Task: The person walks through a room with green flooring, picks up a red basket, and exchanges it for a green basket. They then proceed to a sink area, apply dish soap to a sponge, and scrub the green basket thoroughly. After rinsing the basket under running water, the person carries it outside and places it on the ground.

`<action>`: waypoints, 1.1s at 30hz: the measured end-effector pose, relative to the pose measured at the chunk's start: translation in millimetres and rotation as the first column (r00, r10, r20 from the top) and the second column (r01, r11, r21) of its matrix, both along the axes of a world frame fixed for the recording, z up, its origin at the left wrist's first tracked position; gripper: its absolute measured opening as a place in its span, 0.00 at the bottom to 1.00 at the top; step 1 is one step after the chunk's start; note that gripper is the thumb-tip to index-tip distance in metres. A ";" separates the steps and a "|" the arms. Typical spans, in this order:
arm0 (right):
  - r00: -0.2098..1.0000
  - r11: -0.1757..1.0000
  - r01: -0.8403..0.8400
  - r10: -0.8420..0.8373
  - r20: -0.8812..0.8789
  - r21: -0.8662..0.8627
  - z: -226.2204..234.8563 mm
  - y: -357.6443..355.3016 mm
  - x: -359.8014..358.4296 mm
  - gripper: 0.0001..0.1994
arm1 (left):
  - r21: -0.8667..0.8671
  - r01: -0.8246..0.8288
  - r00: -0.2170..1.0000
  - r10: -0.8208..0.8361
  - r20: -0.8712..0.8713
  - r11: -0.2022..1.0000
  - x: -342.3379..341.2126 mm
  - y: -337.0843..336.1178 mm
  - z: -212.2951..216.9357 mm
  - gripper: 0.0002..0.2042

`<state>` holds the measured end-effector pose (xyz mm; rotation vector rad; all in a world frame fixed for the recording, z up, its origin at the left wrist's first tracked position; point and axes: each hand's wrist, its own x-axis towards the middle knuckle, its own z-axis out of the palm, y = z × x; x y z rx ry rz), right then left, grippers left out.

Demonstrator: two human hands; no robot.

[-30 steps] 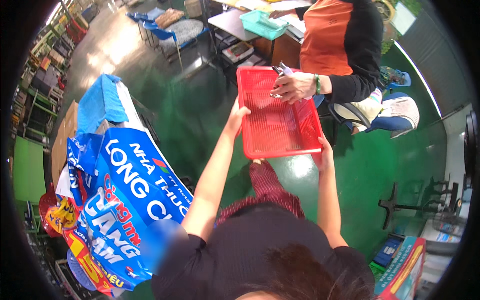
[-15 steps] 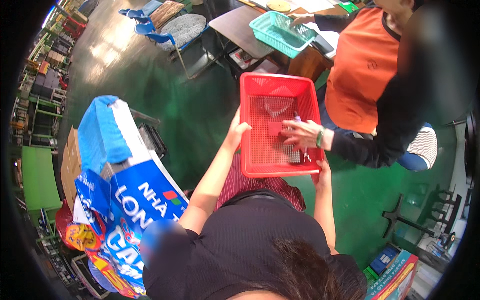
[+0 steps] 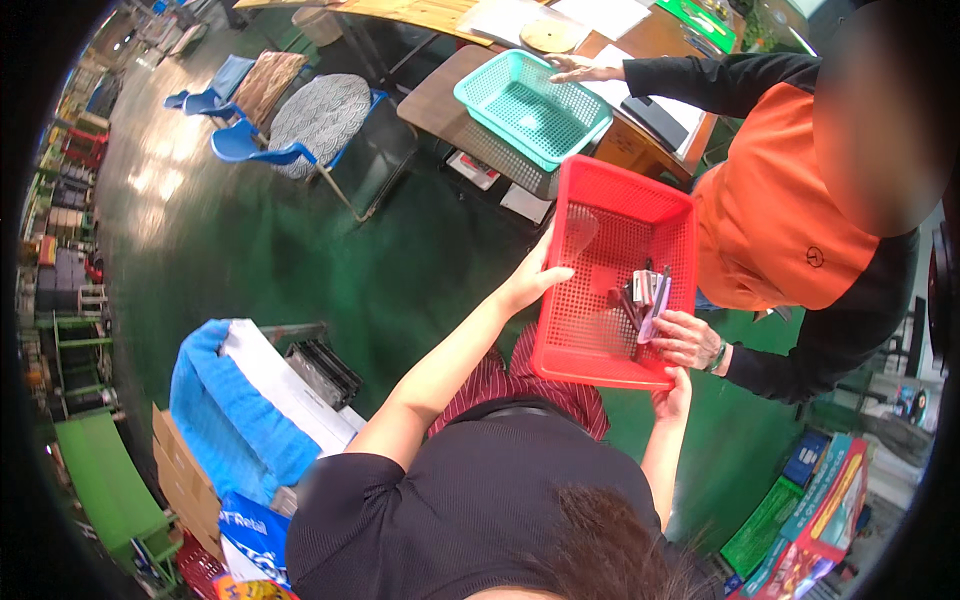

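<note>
A red plastic basket (image 3: pixel 610 352) with mesh sides hangs tilted in front of me, held between both my hands. My left hand (image 3: pixel 538 278) grips its left rim, thumb inside. Near the lower right corner, my right hand (image 3: pixel 672 394) holds the rim, its fingers partly hidden beneath. Several slim, pen-like things and a small white packet (image 3: pixel 648 287) lie bunched toward the basket's right side. A co-worker's hand (image 3: pixel 690 340) reaches over the right rim to a purple slim thing (image 3: pixel 655 312) among them.
The co-worker in an orange top (image 3: pixel 770 220) stands close on the right, another hand by a teal basket (image 3: pixel 535 110) on a brown table (image 3: pixel 430 100). Blue chairs (image 3: pixel 250 145) stand far left. A blue towel (image 3: pixel 215 430) covers a white box at near left.
The view has turned, and the red basket sits further right in it. The co-worker's hand has shifted from the basket's middle to its right rim; the small things there show more plainly.
</note>
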<state>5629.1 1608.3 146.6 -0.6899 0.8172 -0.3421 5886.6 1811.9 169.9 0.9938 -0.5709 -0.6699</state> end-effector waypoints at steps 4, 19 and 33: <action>0.982 0.993 0.107 -0.099 0.162 -0.042 18.9 -0.8 35.4 0.22 | 0.012 -0.007 0.996 0.006 0.085 1.000 59.9 -12.9 -5.9 0.32; 0.919 0.978 0.109 -0.031 0.394 -0.177 59.4 -4.7 216.6 0.26 | 0.708 -0.224 0.828 0.514 -0.225 0.670 248.0 -12.9 -71.2 0.21; 0.960 0.995 -0.097 0.092 0.265 0.006 25.4 49.1 322.7 0.22 | 0.459 -0.228 0.816 0.426 -0.392 0.859 261.0 70.0 -60.0 0.08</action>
